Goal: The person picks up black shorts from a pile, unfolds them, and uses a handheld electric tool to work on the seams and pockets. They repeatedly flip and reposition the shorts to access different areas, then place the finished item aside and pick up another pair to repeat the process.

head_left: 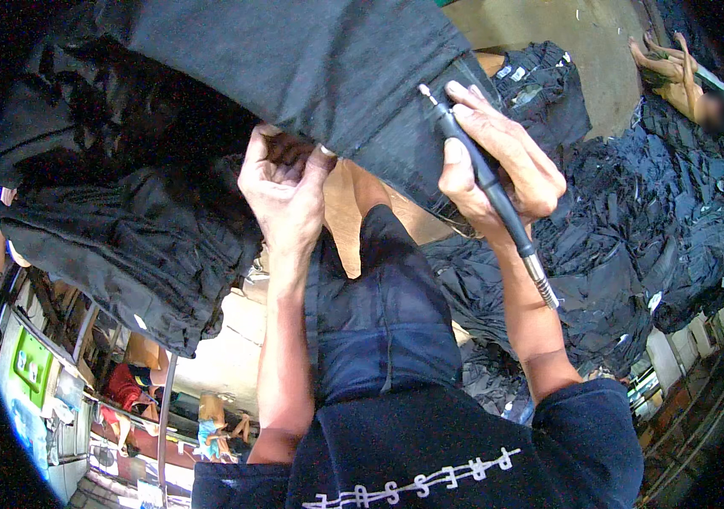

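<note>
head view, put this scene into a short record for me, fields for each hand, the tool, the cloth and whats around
left hand: left hand, fingers holding the near edge of the black cloth
right hand: right hand, wrapped around a pen-shaped tool
tool: dark body, small pale tip pointing away from the wearer, over the cloth; contact unclear
cloth: spread beyond both hands, creased
right side: large heap of black garments
upper right: another person, bare-armed
lower left: bright green panel
</note>
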Tool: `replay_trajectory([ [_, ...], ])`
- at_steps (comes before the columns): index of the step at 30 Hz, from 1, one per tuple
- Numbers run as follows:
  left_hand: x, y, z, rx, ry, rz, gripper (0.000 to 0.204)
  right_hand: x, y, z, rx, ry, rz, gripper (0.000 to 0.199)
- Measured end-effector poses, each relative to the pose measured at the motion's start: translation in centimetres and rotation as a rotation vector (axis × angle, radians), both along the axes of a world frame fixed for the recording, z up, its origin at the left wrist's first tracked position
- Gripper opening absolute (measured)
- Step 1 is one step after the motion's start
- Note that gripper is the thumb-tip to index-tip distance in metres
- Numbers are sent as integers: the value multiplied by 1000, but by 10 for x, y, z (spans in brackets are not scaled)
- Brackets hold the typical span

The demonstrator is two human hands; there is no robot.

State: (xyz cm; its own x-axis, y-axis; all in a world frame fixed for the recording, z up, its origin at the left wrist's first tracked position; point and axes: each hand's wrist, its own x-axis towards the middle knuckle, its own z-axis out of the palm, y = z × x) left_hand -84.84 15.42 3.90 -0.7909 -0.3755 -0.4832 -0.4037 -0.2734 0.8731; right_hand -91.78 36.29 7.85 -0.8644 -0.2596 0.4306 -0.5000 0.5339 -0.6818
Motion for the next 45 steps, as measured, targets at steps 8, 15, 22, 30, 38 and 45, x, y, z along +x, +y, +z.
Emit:
replay_trajectory([
  [8, -1, 1, 3, 5, 12, 11, 37, -1, 1, 2, 21, -26, -40, 24],
  [15, -1, 1, 3, 15, -1, 32, 39, -3, 0, 2, 26, -26, -78, 24],
  [22, -1, 2, 1, 8, 16, 24, 37, -5, 1, -4, -18, 4, -45, 23],
  [30, -2, 2, 1, 24, 4, 43, 38, -4, 1, 0, 3, 2, 10, 25],
  [38, -3, 5, -4, -188, 77, 25, 29, 0, 1, -1, 2, -2, -40, 20],
  [45, -3, 6, -9, -207, 97, 33, 29, -1, 1, -2, -2, 2, 34, 21],
])
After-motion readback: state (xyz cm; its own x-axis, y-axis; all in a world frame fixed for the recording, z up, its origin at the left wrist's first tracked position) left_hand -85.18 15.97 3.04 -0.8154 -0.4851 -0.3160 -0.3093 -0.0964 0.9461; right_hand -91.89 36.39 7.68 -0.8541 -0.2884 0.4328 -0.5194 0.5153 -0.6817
